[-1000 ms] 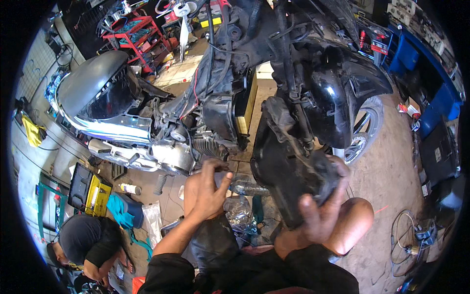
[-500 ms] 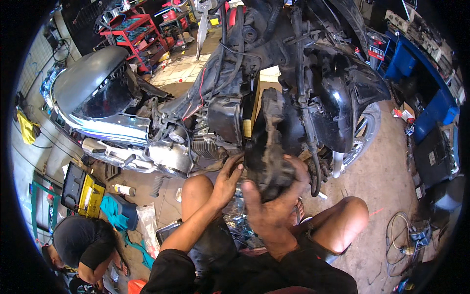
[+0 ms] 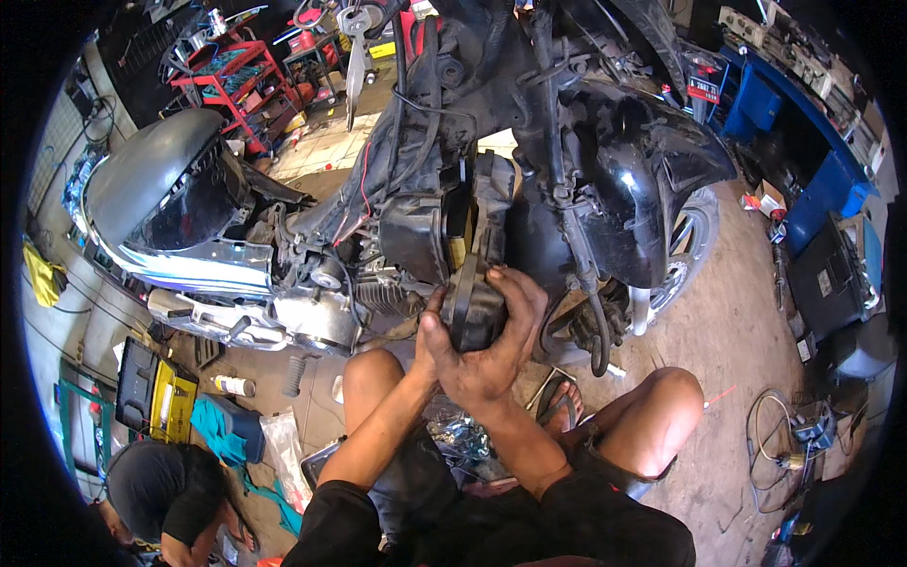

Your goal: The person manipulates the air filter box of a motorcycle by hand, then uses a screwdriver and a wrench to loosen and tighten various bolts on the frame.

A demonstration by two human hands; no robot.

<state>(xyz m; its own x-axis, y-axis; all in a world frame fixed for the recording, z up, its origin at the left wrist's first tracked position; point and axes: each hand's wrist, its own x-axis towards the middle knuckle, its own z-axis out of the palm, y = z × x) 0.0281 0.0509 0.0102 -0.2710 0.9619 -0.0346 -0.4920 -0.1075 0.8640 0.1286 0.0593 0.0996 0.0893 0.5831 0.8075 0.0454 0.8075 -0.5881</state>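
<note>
Shop floor point(image 3: 718, 369) all cluttered, bike point(image 3: 408, 234) half bare; left hand point(image 3: 428, 348) and right hand point(image 3: 489, 364) both got fingers closed round a black part point(image 3: 475, 310).

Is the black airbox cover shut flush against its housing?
Not fully shut, it seems: a yellow filter strip shows between the black airbox cover and its black housing.
</note>
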